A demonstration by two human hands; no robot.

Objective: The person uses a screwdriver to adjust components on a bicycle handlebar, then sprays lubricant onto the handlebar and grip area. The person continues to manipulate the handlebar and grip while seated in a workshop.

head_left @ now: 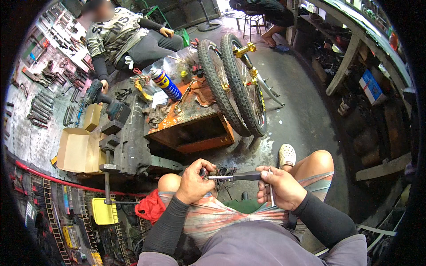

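Above my lap, a tool with a black handle point(247, 176) and a bright metal shaft point(220, 177) lies level between my hands. My right hand point(286, 188) is closed on the end of its handle and also has a thin metal rod point(271, 193) pointing down between the fingers. On the other side my left hand point(194, 182) is curled around a small dark round-ended piece point(203, 172). The shaft runs up to the left fingers; whether it enters that piece is hidden. Thin dark strands point(228, 173) show behind the shaft.
Two bicycle wheels point(228, 84) with gold parts stand beyond an orange box point(208, 144) bearing a spray can point(166, 83). Left are a vise point(108, 144), an open carton point(73, 153) and a tool-covered surface point(42, 128). Another person point(126, 40) sits far left; shelves point(350, 66) line the right.
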